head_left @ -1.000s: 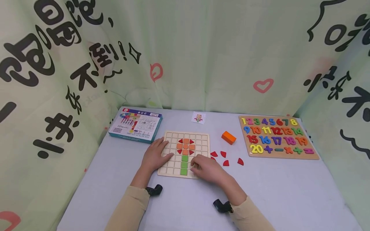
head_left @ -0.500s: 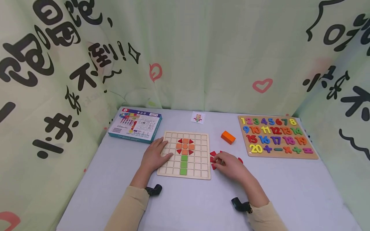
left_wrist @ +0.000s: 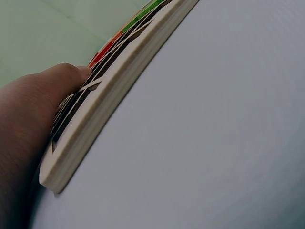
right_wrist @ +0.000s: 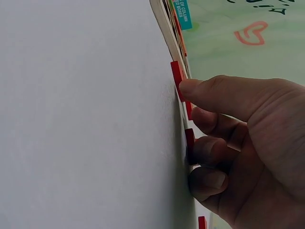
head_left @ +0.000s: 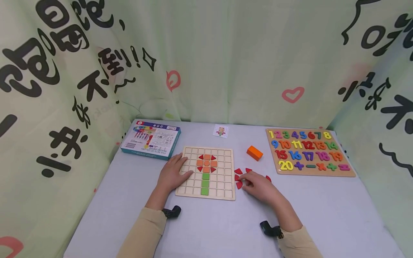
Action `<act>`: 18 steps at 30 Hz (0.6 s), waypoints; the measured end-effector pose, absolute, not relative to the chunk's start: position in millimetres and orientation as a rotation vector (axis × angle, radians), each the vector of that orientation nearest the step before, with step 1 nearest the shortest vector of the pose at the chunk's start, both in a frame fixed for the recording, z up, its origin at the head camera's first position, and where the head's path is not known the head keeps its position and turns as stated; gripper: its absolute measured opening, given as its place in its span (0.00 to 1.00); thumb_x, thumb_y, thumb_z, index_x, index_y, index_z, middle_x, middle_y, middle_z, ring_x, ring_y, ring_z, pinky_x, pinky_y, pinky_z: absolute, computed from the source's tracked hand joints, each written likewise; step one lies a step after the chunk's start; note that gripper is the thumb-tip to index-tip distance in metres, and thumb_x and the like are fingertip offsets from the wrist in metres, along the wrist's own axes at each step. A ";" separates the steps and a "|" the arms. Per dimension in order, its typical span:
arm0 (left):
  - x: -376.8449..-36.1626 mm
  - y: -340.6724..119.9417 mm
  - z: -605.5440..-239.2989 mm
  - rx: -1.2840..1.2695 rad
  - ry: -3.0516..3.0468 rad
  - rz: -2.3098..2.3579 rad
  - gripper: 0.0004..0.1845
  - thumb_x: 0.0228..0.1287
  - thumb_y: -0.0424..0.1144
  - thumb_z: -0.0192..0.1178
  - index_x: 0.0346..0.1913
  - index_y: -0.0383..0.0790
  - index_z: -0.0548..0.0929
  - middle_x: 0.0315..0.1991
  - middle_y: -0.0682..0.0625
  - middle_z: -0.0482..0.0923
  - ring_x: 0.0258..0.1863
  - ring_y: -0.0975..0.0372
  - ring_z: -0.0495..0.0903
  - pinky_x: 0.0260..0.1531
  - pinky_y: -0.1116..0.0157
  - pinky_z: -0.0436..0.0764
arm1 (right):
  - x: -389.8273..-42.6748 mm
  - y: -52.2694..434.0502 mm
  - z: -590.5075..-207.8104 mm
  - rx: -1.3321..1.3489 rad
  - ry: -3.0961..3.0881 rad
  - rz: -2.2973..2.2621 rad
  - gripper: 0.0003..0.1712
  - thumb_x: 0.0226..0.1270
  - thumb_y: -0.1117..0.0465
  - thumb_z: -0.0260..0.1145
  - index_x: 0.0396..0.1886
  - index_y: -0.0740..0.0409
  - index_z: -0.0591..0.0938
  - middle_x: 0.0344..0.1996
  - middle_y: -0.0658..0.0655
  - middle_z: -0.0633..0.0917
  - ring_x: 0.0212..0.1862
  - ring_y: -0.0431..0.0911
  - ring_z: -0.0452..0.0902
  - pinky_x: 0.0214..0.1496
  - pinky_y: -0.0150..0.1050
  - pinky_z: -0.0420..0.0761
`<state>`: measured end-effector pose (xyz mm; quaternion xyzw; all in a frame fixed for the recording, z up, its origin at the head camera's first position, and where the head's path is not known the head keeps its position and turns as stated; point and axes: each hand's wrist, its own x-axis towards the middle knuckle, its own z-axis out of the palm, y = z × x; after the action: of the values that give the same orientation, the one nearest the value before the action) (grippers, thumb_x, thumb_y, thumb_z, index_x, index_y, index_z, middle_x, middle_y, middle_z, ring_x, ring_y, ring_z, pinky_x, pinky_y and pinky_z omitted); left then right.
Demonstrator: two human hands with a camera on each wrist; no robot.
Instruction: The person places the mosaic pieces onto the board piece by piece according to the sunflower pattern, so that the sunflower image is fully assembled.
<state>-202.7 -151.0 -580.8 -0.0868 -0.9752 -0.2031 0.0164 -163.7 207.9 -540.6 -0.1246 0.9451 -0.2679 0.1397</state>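
A square wooden grid board (head_left: 222, 188) lies on the table. It bears an orange cross of pieces (head_left: 207, 157), red fan-shaped pieces at its corners, and a column of three green squares (head_left: 205, 183) below. My left hand (head_left: 172, 175) rests on the board's left edge, thumb over the grid; the left wrist view shows the thumb (left_wrist: 57, 78) on the board. Right of the board, my right hand (head_left: 260, 186) is among loose red fan-shaped pieces (head_left: 239, 185), thumb and fingers bent and apart. The right wrist view shows its thumb tip against a red piece (right_wrist: 177, 76). Some pieces are partly hidden.
An orange block (head_left: 255, 153) sits behind the loose pieces. A small picture card (head_left: 221, 130) lies at the back, and a boxed set (head_left: 151, 139) at back left. On the right lies a number puzzle board (head_left: 314, 153). A printed curtain (head_left: 206, 71) surrounds the table.
My right hand has moved right from the board's lower right corner to the loose red pieces, then shifted only slightly there. The left hand has stayed on the board.
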 end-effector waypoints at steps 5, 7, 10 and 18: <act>-202.8 -151.3 -580.4 -0.265 -3.040 -0.640 0.41 0.62 0.68 0.56 0.73 0.49 0.68 0.76 0.48 0.60 0.76 0.52 0.58 0.73 0.49 0.65 | -163.4 205.8 -539.3 -0.366 2.742 -0.748 0.14 0.62 0.58 0.72 0.47 0.46 0.83 0.30 0.47 0.76 0.37 0.42 0.71 0.37 0.34 0.76; -202.6 -151.2 -580.1 -0.266 -3.043 -0.636 0.41 0.62 0.68 0.56 0.73 0.49 0.68 0.76 0.48 0.60 0.76 0.52 0.58 0.73 0.49 0.65 | -163.2 205.4 -538.8 -0.375 2.749 -0.727 0.13 0.61 0.58 0.72 0.45 0.46 0.83 0.30 0.46 0.76 0.38 0.42 0.72 0.38 0.34 0.77; -202.4 -151.1 -579.8 -0.271 -3.041 -0.635 0.41 0.62 0.68 0.56 0.73 0.49 0.68 0.76 0.48 0.60 0.76 0.52 0.58 0.73 0.49 0.66 | -162.2 205.1 -538.5 -0.379 2.756 -0.699 0.11 0.60 0.57 0.73 0.42 0.46 0.82 0.30 0.46 0.77 0.38 0.42 0.72 0.40 0.34 0.78; -201.9 -150.7 -579.4 -0.271 -3.029 -0.631 0.41 0.61 0.67 0.57 0.72 0.49 0.69 0.76 0.47 0.61 0.76 0.52 0.59 0.72 0.49 0.66 | -159.6 202.5 -537.0 -0.371 2.748 -0.679 0.15 0.56 0.54 0.76 0.43 0.44 0.83 0.31 0.45 0.77 0.39 0.42 0.72 0.41 0.34 0.79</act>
<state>-201.9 -150.7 -579.4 -0.0871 -0.9751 -0.2032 0.0177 -159.6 202.5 -537.0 -0.1286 0.9527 -0.2354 0.1429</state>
